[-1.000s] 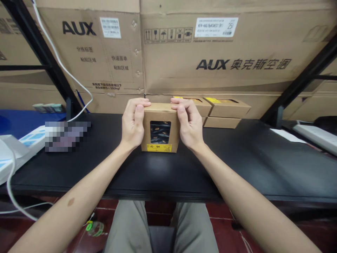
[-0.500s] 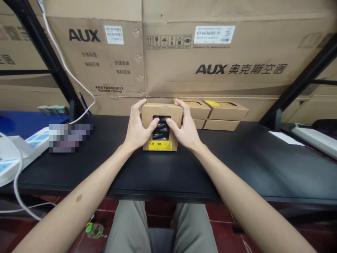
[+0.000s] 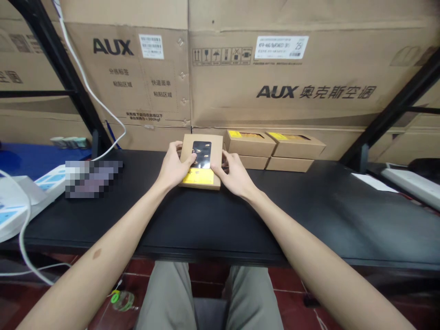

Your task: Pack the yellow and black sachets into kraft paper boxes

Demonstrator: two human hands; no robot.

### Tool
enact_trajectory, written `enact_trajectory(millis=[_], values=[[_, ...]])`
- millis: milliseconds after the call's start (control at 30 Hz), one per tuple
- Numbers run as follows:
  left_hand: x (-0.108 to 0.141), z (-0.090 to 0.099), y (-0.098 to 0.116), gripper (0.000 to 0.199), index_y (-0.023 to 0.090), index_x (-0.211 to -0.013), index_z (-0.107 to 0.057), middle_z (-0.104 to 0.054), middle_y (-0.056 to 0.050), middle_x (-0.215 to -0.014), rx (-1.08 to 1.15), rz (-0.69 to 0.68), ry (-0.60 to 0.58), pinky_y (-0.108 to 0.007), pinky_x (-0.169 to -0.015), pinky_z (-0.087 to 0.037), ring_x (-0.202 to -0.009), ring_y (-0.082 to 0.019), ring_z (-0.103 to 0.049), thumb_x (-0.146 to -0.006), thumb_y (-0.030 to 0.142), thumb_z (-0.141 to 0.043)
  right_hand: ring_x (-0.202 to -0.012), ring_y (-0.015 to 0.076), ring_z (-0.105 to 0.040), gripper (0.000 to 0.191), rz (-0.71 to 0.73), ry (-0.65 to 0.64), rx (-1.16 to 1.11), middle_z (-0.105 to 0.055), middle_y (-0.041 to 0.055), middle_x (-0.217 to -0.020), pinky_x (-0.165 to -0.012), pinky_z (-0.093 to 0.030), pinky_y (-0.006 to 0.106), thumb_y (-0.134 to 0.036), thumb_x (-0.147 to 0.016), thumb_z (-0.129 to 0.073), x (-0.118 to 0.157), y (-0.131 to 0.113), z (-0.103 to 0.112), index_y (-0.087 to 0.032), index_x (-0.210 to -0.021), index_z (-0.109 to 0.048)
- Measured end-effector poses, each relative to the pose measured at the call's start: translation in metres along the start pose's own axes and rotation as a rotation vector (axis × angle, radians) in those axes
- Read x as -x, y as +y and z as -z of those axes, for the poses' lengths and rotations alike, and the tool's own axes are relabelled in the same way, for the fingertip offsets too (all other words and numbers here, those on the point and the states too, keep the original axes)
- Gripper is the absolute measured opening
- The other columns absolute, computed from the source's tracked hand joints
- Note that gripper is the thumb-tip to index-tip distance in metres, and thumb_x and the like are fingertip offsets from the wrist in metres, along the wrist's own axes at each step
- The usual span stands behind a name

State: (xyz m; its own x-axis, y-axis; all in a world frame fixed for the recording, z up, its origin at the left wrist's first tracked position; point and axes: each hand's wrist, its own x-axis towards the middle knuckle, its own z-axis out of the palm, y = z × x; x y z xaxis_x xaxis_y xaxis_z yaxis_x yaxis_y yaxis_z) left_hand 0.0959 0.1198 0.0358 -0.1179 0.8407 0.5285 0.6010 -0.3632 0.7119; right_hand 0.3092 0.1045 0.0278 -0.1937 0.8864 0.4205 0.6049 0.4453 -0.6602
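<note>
A kraft-paper box (image 3: 202, 172) lies flat on the black table, its dark window (image 3: 201, 154) facing up and a yellow label (image 3: 198, 177) at the near end. My left hand (image 3: 174, 167) holds its left side, with the thumb on the top face. My right hand (image 3: 231, 173) holds its right side, with the fingers at the right edge and the thumb near the label. The box's underside is hidden.
Several similar kraft boxes (image 3: 271, 151) are stacked at the table's back edge, against large AUX cartons (image 3: 282, 91). A white cable (image 3: 98, 98) and a white power strip (image 3: 41, 192) are at the left. White sheets (image 3: 374, 182) lie at the right.
The box has tipped from standing upright with its window toward me to lying flat, window up. Both hands have come down and toward me with it.
</note>
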Motion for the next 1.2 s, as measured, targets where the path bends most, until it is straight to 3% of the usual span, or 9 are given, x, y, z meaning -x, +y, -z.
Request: enact_trajectory(millis=[133, 267, 367, 500, 600, 800, 900, 1067, 1200], values=[[0.0, 0.002, -0.002, 0.033, 0.019, -0.113, -0.06, -0.071, -0.019, -0.129, -0.105, -0.006, -0.05, -0.054, -0.11, -0.051, -0.123, -0.032, -0.068, -0.088, 0.039, -0.068, -0.131, 0.0317, -0.06, 0.072, 0.004, -0.101, 0.063, -0.059, 0.0209, -0.132, -0.119, -0.045, 0.05, -0.06, -0.101, -0.049, 0.0, 0.004, -0.005, -0.008, -0.149, -0.056], [0.002, 0.003, 0.0, 0.022, 0.02, -0.096, -0.067, -0.072, -0.015, -0.114, -0.215, -0.08, -0.073, -0.054, -0.105, -0.051, -0.112, -0.032, -0.068, -0.089, 0.04, -0.063, -0.142, 0.0308, -0.054, 0.069, 0.033, -0.086, 0.09, -0.054, 0.0223, -0.146, -0.126, -0.038, 0.048, -0.056, -0.102, -0.051, 0.001, 0.004, -0.006, -0.006, -0.149, -0.056], [0.006, 0.005, 0.008, 0.027, 0.023, -0.086, -0.07, -0.073, -0.011, -0.103, -0.256, -0.192, -0.142, -0.051, -0.102, -0.049, -0.109, -0.032, -0.064, -0.091, 0.047, -0.059, -0.146, 0.0258, -0.051, 0.05, 0.168, -0.078, 0.056, -0.054, 0.0168, -0.154, -0.129, -0.034, 0.046, -0.047, -0.105, -0.047, 0.0, 0.004, -0.005, -0.014, -0.138, -0.065], [0.015, 0.01, 0.019, 0.037, 0.025, -0.089, -0.074, -0.077, -0.008, -0.103, -0.373, -0.481, -0.304, -0.048, -0.099, -0.047, -0.107, -0.031, -0.063, -0.085, 0.06, -0.067, -0.139, 0.0227, -0.058, 0.04, 0.211, -0.137, 0.041, -0.065, 0.0125, -0.146, -0.125, -0.039, 0.047, -0.032, -0.106, -0.04, -0.003, 0.007, -0.003, -0.017, -0.132, -0.068], [0.018, 0.012, 0.021, 0.048, 0.025, -0.091, -0.076, -0.078, -0.011, -0.102, -0.498, -0.571, -0.288, -0.052, -0.097, -0.046, -0.105, -0.034, -0.063, -0.079, 0.071, -0.07, -0.137, 0.0231, -0.058, 0.041, 0.209, -0.115, 0.08, -0.067, 0.0123, -0.144, -0.124, -0.038, 0.049, -0.025, -0.105, -0.038, -0.004, 0.008, -0.001, -0.015, -0.131, -0.069], [0.009, 0.018, 0.012, 0.059, 0.027, -0.065, -0.074, -0.079, -0.012, -0.094, -0.511, -0.43, -0.153, -0.061, -0.101, -0.044, -0.105, -0.037, -0.062, -0.09, 0.076, -0.053, -0.132, 0.0238, -0.057, 0.035, 0.228, -0.113, 0.106, -0.073, 0.007, -0.133, -0.12, -0.041, 0.05, -0.021, -0.102, -0.045, 0.0, -0.003, 0.005, -0.02, -0.123, -0.073], [0.003, 0.024, 0.006, 0.068, 0.027, -0.061, -0.076, -0.08, -0.013, -0.101, -0.49, -0.311, -0.052, -0.069, -0.106, -0.039, -0.112, -0.041, -0.061, -0.092, 0.078, -0.043, -0.137, 0.0224, -0.053, 0.033, 0.272, -0.166, 0.054, -0.073, 0.0052, -0.133, -0.121, -0.04, 0.05, -0.023, -0.103, -0.046, 0.006, -0.012, 0.004, -0.022, -0.121, -0.073], [0.001, 0.027, 0.001, 0.068, 0.026, -0.076, -0.083, -0.078, -0.016, -0.117, -0.484, -0.184, -0.023, -0.076, -0.11, -0.034, -0.125, -0.048, -0.057, -0.089, 0.08, -0.044, -0.137, 0.0214, -0.057, 0.032, 0.38, -0.183, 0.035, -0.073, 0.0073, -0.133, -0.12, -0.043, 0.047, -0.029, -0.103, -0.05, 0.01, -0.016, -0.004, -0.02, -0.124, -0.072], [0.003, 0.024, 0.0, 0.07, 0.022, -0.11, -0.081, -0.072, -0.019, -0.132, -0.55, -0.133, -0.168, -0.07, -0.107, -0.045, -0.128, -0.047, -0.057, -0.087, 0.08, -0.048, -0.135, 0.0259, -0.059, 0.037, 0.348, -0.092, 0.172, -0.069, 0.0124, -0.14, -0.12, -0.044, 0.049, -0.028, -0.099, -0.057, 0.006, -0.008, -0.004, -0.015, -0.132, -0.068]])
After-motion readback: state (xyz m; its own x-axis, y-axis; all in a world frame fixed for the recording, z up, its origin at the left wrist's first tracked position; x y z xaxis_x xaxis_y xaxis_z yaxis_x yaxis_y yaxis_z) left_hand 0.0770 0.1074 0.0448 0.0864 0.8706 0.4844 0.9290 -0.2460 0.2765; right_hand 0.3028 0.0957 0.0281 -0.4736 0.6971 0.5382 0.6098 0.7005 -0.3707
